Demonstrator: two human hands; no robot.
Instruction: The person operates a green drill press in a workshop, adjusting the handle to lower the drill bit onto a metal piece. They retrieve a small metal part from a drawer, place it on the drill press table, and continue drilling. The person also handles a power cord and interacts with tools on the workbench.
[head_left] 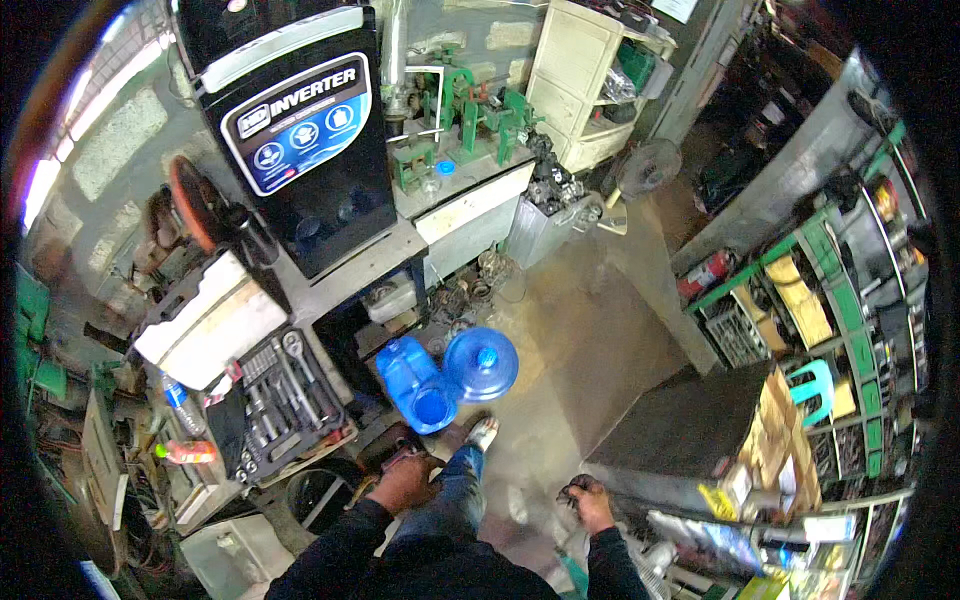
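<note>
At the lower middle, my left hand [405, 485] is held in front of my jeans with its fingers curled. A dark reddish shape shows at its fingertips, too blurred to name. Farther right, my right hand [590, 502] is closed over a small dark object [572, 490] whose kind I cannot make out. On the floor ahead stand a blue water container [405, 375] and a round blue water jug [482, 362], side by side. Left of my left hand, an open socket set case [285, 405] lies on a bench, with a ratchet and several sockets in it.
A black appliance [345, 215] stands on the bench at the far left. Plastic bottles [185, 452] lie beside the tool case. Green shelving [860, 350] lines the right side, with a large dark box-like surface [680, 425] before it. A fan [650, 165] and metal parts sit at the back.
</note>
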